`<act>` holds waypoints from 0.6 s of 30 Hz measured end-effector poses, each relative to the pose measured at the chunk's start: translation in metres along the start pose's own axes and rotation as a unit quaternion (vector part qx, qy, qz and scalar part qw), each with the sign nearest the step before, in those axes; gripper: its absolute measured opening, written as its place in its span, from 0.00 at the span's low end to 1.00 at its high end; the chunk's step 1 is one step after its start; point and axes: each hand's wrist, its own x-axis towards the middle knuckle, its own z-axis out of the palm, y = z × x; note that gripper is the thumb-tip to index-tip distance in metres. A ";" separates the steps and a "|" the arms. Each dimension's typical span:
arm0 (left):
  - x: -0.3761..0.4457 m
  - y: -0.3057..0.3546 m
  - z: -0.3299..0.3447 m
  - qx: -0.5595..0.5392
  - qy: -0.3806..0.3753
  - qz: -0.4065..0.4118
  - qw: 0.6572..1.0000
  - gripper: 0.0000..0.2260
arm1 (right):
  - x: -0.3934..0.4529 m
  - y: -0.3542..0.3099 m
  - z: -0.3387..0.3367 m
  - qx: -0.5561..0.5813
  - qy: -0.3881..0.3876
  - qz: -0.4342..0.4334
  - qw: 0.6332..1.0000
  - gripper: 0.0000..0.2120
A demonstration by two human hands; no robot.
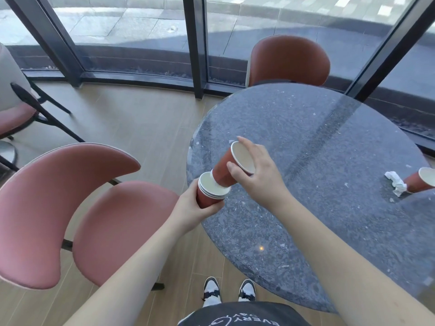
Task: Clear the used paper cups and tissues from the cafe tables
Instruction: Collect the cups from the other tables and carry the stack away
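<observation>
Near the middle of the frame the left hand grips a stack of red paper cups from below, its fingers curled round the lower walls, the stack tilted with its white mouth facing up and right; 3 or 4 rims show, too close together to count surely. The right hand holds a single red cup by its rim, thumb on the near side and fingers over the far side, and the base of this cup sits in the mouth of the stack, the cup leaning up toward the right. Both hands meet just at the left edge of the round dark stone bench, which fills the right half of the frame. At the right edge of the frame, on the bench, another red cup lies on its side with its mouth toward the right, and a crumpled white tissue lies touching or just beside its base. A pink chair stands at lower left beside the bench, a brown chair at the far side near the glass wall.
</observation>
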 end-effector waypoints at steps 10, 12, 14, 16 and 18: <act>0.008 0.029 0.002 0.045 -0.036 0.066 0.996 0.27 | -0.020 0.008 0.022 -0.042 -0.141 -0.001 0.989 0.32; 0.010 0.032 0.000 0.054 -0.037 0.081 0.995 0.29 | -0.022 0.008 0.024 -0.031 -0.134 -0.001 0.991 0.33; 0.011 0.034 -0.001 0.060 -0.039 0.086 0.994 0.29 | -0.023 0.008 0.023 -0.028 -0.134 0.004 0.991 0.33; 0.012 0.037 0.001 0.054 -0.046 0.081 0.994 0.26 | -0.022 0.009 0.020 -0.024 -0.138 0.011 0.990 0.34; 0.014 0.041 0.005 0.037 -0.054 0.068 0.995 0.22 | -0.020 0.008 0.014 0.007 -0.127 0.017 0.992 0.33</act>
